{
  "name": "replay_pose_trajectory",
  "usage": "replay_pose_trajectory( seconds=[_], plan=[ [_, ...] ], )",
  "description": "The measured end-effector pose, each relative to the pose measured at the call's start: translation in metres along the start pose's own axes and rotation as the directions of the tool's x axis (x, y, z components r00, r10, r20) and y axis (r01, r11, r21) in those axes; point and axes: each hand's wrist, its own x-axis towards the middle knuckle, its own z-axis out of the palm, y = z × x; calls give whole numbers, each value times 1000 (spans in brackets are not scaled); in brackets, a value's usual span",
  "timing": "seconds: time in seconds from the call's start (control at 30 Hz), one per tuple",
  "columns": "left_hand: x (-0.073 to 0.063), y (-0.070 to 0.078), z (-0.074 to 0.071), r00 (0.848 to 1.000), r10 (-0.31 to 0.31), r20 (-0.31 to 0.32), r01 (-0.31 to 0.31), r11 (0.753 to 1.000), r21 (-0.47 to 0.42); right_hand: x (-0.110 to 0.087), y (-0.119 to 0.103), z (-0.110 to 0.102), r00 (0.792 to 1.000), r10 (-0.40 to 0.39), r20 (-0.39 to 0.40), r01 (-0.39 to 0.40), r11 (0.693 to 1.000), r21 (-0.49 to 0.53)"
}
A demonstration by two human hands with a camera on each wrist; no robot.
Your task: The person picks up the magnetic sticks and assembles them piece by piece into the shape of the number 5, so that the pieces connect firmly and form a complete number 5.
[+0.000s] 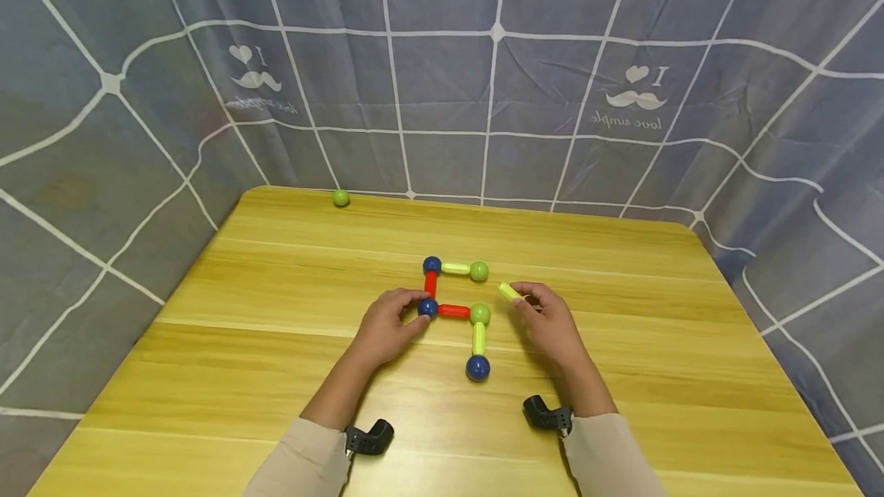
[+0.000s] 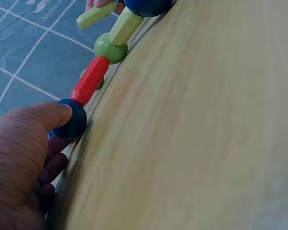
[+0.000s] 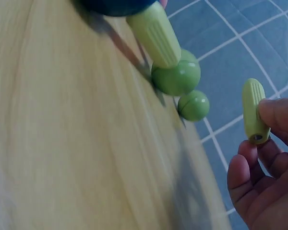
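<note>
My left hand (image 1: 390,327) pinches a blue ball (image 1: 428,308) between thumb and fingers, at the corner of a joined stick-and-ball shape. From that ball one red stick (image 1: 430,284) runs back to another blue ball (image 1: 432,265), then a yellow-green stick (image 1: 456,269) and a green ball (image 1: 479,271). A second red stick (image 1: 453,311) leads right to a green ball (image 1: 479,314), where a yellow-green stick (image 1: 479,339) points toward me and ends in a blue ball (image 1: 477,367). Right of the shape, my right hand (image 1: 552,328) holds a loose yellow-green magnetic stick (image 3: 253,110) by thumb and fingertips.
A separate green ball (image 1: 341,198) lies at the far edge of the wooden table (image 1: 207,374). Behind and beside the table hangs a grey curtain (image 1: 442,83) with white lines. Black wrist cameras (image 1: 370,437) sit on both cuffs.
</note>
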Motion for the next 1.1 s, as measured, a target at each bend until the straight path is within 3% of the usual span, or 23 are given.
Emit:
replay_pose_trajectory(
  seconds=[0.17,0.6,0.93,1.1],
  plan=[
    [0,0,1,1000,-24,7,24,1000,6,-4,-10,4,998,-24,52,24,1000,7],
    [0,-1,1,1000,-3,-1,3,1000,22,-7,-20,11,969,-139,203,150,988,-41],
    [0,-1,1,1000,-12,2,12,1000,18,-11,-26,13,951,-78,297,102,993,-63],
    [1,0,1,1000,-4,-1,4,1000,20,-12,-29,12,928,-110,356,144,987,-71]
  ],
)
